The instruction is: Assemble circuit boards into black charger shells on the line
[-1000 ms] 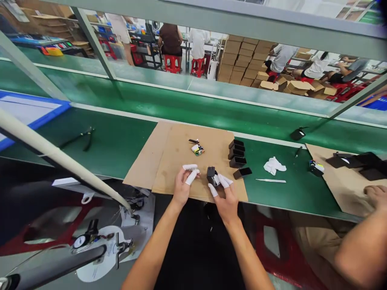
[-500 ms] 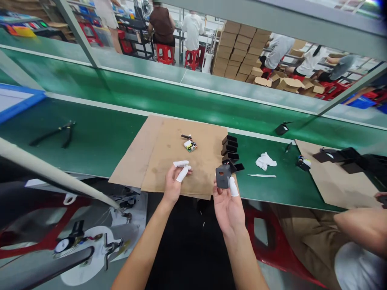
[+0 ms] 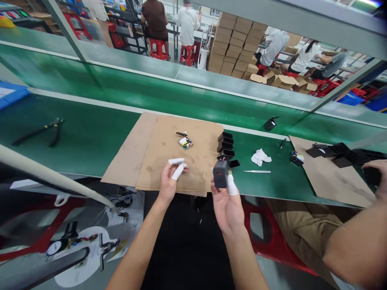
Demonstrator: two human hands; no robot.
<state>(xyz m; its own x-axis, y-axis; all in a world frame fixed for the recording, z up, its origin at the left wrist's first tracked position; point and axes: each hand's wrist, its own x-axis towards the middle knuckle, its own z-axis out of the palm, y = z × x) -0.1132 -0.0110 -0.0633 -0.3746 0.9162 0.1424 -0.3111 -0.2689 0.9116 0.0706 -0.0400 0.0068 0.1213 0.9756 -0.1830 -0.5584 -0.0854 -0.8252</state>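
Note:
My right hand (image 3: 227, 200), with white finger cots, holds a small black charger housing (image 3: 220, 173) upright above the near edge of the cardboard sheet (image 3: 169, 153). My left hand (image 3: 169, 180) hovers at the cardboard's front edge, its cot-covered thumb and forefinger pinched together; nothing shows between them. A small green circuit board (image 3: 185, 142) lies on the cardboard ahead of my left hand. Several black housings (image 3: 225, 144) stand in a row at the cardboard's right edge.
Pliers (image 3: 45, 130) lie on the green belt at left. A white cloth (image 3: 260, 157), a thin blade (image 3: 256, 171) and a small part (image 3: 297, 158) lie to the right. A co-worker's arm (image 3: 356, 237) reaches over a second cardboard (image 3: 329, 177) with black parts.
My right hand lifted the black housing off the cardboard and turned it upright in front of me. My left hand stayed pinched at the cardboard's edge. The co-worker's hand came into view at right.

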